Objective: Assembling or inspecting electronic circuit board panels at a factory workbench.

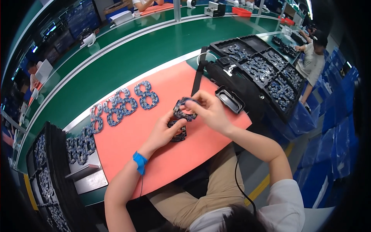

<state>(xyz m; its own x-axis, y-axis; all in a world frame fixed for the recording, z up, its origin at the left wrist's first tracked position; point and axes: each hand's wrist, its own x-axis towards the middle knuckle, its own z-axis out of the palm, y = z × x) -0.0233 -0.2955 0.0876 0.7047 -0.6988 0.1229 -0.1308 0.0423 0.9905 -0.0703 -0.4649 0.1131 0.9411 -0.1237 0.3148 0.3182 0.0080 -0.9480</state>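
Observation:
A dark figure-eight-shaped circuit board [181, 136] is between my hands, above the salmon-pink mat [147, 154]. My left hand [164, 129] grips it from the left side, thumb across its middle. My right hand [210, 112] is closed at the upper ring, thumb and fingers bent over its edge; whether a small part is pinched there is too small to make out. More boards of the same shape lie on the mat to the left, the nearest being a single board [146, 95] and a cluster [123, 103] beside it. A blue wrist strap [140, 163] circles my left wrist.
Black divided trays of boards stand at the right [266, 73] and in a stack at the left [45, 174]. A black bag [235, 83] and a dark case with a metallic inside [230, 99] sit by the mat's right edge. Beyond runs a green conveyor [127, 58]. A co-worker [313, 58] stands far right.

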